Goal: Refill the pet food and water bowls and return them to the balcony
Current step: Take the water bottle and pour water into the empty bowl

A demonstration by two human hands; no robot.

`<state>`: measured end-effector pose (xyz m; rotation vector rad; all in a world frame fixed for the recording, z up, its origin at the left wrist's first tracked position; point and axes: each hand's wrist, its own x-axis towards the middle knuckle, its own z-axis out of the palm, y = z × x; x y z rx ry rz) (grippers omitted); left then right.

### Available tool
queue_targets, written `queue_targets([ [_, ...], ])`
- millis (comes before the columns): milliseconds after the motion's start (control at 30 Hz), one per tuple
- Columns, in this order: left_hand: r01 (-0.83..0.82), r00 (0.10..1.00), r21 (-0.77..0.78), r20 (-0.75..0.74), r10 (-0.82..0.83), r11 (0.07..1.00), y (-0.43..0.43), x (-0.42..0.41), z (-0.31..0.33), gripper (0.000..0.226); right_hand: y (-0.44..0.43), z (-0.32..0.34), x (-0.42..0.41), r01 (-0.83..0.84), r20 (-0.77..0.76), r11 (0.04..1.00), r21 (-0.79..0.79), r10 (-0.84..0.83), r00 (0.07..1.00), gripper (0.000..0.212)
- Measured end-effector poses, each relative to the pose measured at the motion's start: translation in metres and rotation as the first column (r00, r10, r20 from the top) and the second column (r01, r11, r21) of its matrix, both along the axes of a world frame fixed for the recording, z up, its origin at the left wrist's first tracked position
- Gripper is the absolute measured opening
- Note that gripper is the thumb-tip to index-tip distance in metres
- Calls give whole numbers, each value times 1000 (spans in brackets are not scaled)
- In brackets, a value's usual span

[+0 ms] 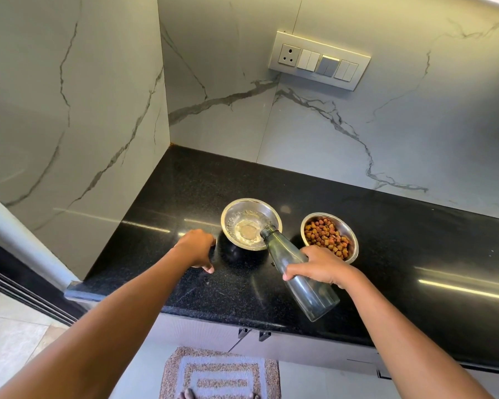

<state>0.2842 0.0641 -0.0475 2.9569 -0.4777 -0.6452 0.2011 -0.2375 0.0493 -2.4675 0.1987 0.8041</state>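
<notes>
Pouring, the right hand [319,266] grips the bottle [297,275]; its long axis runs from five o'clock to eleven, mouth over the water bowl [251,224]; left hand [198,249] loosely curled at the bowl's nine o'clock; food bowl [329,236] at three.

Floor mat [219,375] cut by bottom edge

Tilted bottle [298,273] over steel bowl [250,224]; kibble bowl [329,236] beside.

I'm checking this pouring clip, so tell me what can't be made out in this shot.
- Head view: left hand is curled with its back to the camera, so anything held is hidden.
- Water level in the tilted bottle: unreadable through tinted glass, partly covered by the right hand.
- Water stream into the left bowl: not discernible.
</notes>
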Motion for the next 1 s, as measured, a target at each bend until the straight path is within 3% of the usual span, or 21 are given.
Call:
queue_targets([
  [533,22,1000,0,9,-22,1000,2,-1,0,75,0,5,2,29,10,1000,11,-29,1000,35],
  [1000,46,999,2,23,-46,999,4,-1,0,71,2,-4,-2,29,-18,1000,8,-29,999,48],
])
